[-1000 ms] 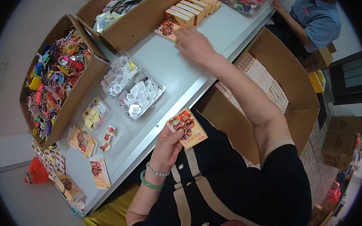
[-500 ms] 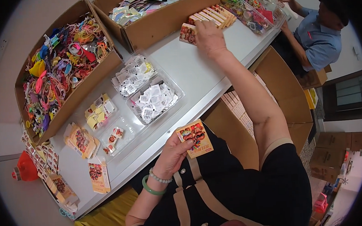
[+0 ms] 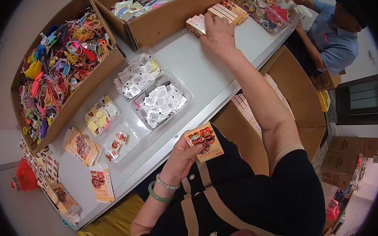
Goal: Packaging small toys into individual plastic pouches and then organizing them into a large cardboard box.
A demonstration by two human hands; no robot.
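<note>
My left hand (image 3: 179, 161) is closed around a small flat yellow-orange box (image 3: 204, 139) with cartoon figures on its front. It holds this box upright near my body, thumb across the face. At the far side of the table my right hand (image 3: 219, 36) reaches over a row of similar small boxes (image 3: 227, 12). Its fingers are bent down onto the left part of the row, beside more standing boxes (image 3: 196, 24); the fingertips are partly hidden.
A carton of colourful trinkets (image 3: 20, 113) and a carton of shiny packets (image 3: 157, 30) stand along the back. Clear trays (image 3: 189, 94) hold small white packets. Flattened boxes (image 3: 101, 184) lie at left. An open carton (image 3: 238, 141) sits below the edge; a co-worker (image 3: 334, 44) works at right.
The small box that lay face-up under my right hand now stands edge-on at the row's left end. My right hand has shifted slightly; the left keeps its box almost still.
</note>
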